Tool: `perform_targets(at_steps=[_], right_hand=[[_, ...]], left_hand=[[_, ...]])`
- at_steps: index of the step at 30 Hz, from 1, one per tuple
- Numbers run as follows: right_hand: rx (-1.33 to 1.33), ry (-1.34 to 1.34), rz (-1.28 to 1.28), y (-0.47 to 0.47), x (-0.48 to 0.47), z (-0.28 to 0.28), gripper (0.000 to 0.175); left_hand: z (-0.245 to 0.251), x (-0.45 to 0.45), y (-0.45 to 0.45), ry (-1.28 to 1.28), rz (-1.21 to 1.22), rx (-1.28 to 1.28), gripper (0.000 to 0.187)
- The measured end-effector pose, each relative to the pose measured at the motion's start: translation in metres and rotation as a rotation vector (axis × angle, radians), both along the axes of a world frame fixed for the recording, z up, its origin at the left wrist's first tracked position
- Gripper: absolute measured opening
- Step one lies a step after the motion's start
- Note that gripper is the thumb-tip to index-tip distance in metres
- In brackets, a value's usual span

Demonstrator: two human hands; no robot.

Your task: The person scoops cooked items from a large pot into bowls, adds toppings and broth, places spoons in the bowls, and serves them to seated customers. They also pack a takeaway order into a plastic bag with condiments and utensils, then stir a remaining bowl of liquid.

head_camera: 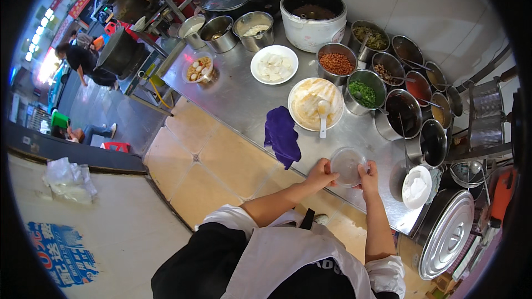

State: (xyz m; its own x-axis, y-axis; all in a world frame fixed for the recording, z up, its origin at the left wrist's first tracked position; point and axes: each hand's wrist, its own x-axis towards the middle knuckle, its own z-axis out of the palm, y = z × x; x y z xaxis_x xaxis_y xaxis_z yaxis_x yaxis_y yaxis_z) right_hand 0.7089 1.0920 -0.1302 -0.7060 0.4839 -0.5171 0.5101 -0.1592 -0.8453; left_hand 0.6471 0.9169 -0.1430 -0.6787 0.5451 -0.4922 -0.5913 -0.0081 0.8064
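Observation:
My left hand (322, 173) and my right hand (368, 177) grip opposite sides of a round translucent plastic container (349, 166) near the front edge of the steel table. Whether a lid is on it I cannot tell. A crumpled purple cloth (282, 135) lies to the left, partly along the table edge. Just beyond my hands is a plate (296, 118) smeared with a pale paste, with a white spoon (323, 118) resting in it. Farther back sits a white plate of white pieces (274, 65).
Steel pots crowd the right side, among them peanuts (336, 63), chopped greens (366, 93) and dark sauce (401, 112). An open rice cooker (314, 29) stands at the back. A filled plastic tub (198, 70) sits at left, a white bowl (416, 191) at right, a lidded pot (447, 236) beside the table.

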Motion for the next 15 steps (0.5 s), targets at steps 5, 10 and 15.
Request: perform_targets(at_steps=[5,10,15], right_hand=[[-0.105,0.016,-0.141,-0.018,0.001,0.014,0.019],[-0.29,0.11,-0.395,-0.043,-0.004,0.007,0.017],[-0.289,0.131,-0.526,-0.045,-0.005,0.011,0.028]], left_hand=[[-0.005,0.001,0.002,0.018,0.089,0.011,0.022],[-0.015,-0.001,0.007,-0.171,0.046,-0.026,0.022],[0.004,-0.006,0.003,-0.079,0.075,0.159,0.029]])
